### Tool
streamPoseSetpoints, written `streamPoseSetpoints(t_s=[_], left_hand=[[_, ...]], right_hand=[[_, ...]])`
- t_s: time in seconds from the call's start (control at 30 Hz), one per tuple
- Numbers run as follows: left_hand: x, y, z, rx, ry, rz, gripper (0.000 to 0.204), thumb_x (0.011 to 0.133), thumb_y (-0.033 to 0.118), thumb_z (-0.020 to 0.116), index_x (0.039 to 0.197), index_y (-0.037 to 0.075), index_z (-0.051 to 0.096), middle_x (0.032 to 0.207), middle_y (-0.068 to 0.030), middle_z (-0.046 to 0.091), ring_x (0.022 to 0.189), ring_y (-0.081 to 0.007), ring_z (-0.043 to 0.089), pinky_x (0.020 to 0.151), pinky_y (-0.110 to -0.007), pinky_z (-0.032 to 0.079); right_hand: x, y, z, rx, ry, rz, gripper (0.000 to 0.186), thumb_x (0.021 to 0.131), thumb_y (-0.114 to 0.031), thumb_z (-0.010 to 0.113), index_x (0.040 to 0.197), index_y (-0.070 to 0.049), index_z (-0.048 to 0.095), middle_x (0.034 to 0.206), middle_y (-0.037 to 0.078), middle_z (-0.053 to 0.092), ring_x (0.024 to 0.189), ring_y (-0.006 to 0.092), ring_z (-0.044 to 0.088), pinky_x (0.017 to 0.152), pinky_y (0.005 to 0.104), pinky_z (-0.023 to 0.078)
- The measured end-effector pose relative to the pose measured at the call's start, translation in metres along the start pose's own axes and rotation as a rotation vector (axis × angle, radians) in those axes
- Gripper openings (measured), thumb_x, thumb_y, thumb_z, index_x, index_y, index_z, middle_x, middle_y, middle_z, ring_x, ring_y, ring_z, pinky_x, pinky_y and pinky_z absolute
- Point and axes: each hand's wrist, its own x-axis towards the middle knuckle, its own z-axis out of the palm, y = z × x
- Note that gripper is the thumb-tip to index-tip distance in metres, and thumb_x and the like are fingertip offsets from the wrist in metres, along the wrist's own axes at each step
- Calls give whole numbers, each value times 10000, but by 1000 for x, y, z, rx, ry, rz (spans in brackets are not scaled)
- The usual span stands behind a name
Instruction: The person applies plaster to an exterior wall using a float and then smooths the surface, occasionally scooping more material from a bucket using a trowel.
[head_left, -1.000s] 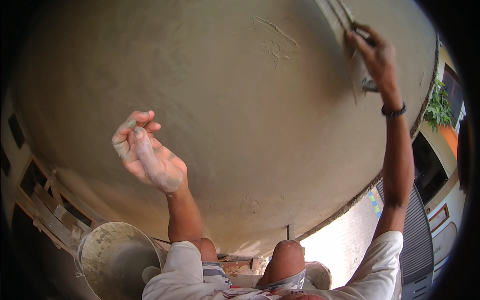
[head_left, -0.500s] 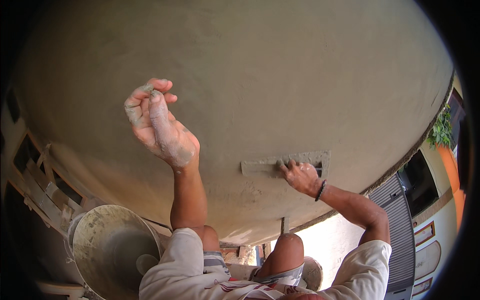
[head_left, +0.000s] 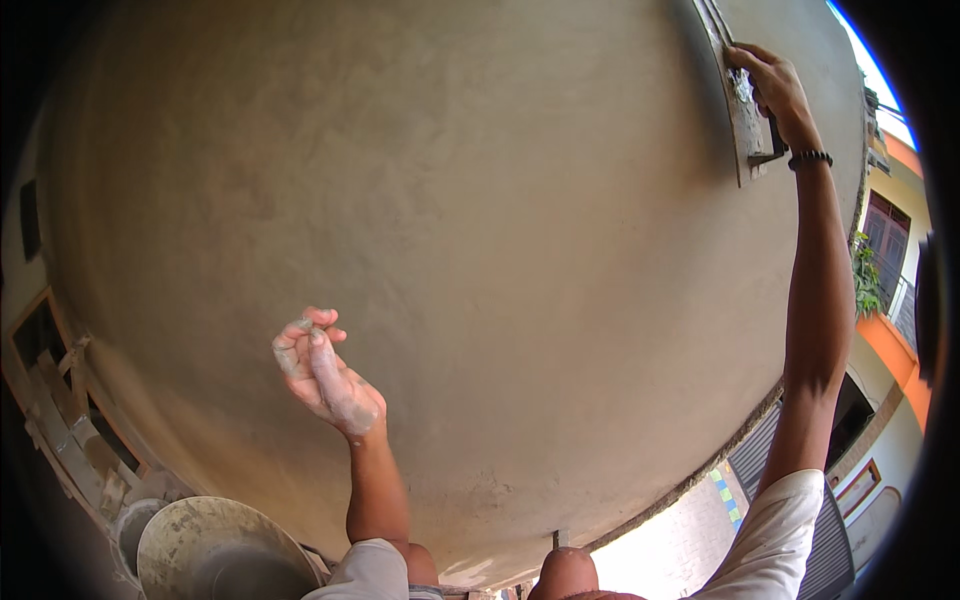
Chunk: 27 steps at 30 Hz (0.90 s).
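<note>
My right hand (head_left: 783,95) is raised high at the upper right, its fingers closed round the handle of a plastering trowel (head_left: 743,140). The long flat blade stands nearly upright along the wall, with wet grey mortar on its back. Whether the whole blade touches the wall, I cannot tell. Smooth grey plaster covers the wall (head_left: 500,260). Lower left, my left hand (head_left: 330,375) is held in front of the plaster, smeared with mortar. Its fingers are curled and the thumb meets a fingertip; anything pinched there is too small to make out.
A big mortar-stained bucket (head_left: 205,545) stands at the lower left, near stacked boards (head_left: 75,435). The wall's rough edge (head_left: 690,490) curves along the right, with pale ground, a grey corrugated gate (head_left: 755,440), a plant (head_left: 865,275) and a house beyond.
My right hand has swept the trowel from low on the wall up to the upper right, turning the blade from level to upright. My left hand appears lower in the view, still curled.
</note>
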Motion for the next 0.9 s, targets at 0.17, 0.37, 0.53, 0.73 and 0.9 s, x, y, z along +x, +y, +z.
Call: streamPoseSetpoints(t_s=[0.17, 0.37, 0.53, 0.73, 0.9], left_hand=[[4, -15, -8, 6, 2, 11, 120, 917, 95, 445, 1007, 55, 513, 973, -102, 602, 920, -176, 538, 738, -300, 405], [8, -2, -1, 1, 54, -27, 132, 928, 113, 448, 1014, 33, 508, 965, -111, 605, 919, -170, 548, 739, -294, 412], [35, 32, -21, -13, 185, 89, 134, 911, 101, 448, 1006, 30, 511, 970, -126, 600, 892, -181, 511, 737, -302, 388], [36, 18, -31, 21, 138, 60, 134, 948, 154, 441, 1014, 55, 503, 986, -111, 591, 945, -193, 537, 753, -302, 403], [18, 4, -22, -67, 78, -27, 131, 934, 146, 449, 1009, 52, 501, 984, -102, 585, 948, -193, 526, 759, -306, 399]], right_hand=[[-74, -84, 136, -58, -254, -334, 342, 841, -312, 662, 1057, -49, 687, 717, 151, 680, 635, 265, 667, 646, 351, 525], [-329, -58, 221, -474, -773, -769, 260, 886, -161, 518, 1104, -114, 651, 795, 134, 623, 655, 254, 661, 541, 357, 538], [-323, -67, 183, -193, -1051, -362, 262, 856, -285, 641, 1024, -93, 701, 832, 173, 691, 762, 326, 686, 674, 387, 562], [-76, -98, 79, -39, -161, -227, 347, 903, -224, 673, 1153, 13, 631, 823, 92, 684, 734, 81, 609, 669, 258, 499], [25, -119, 102, -348, 55, -277, 385, 866, -352, 671, 1108, -53, 677, 888, 156, 722, 803, 230, 694, 739, 350, 517]])
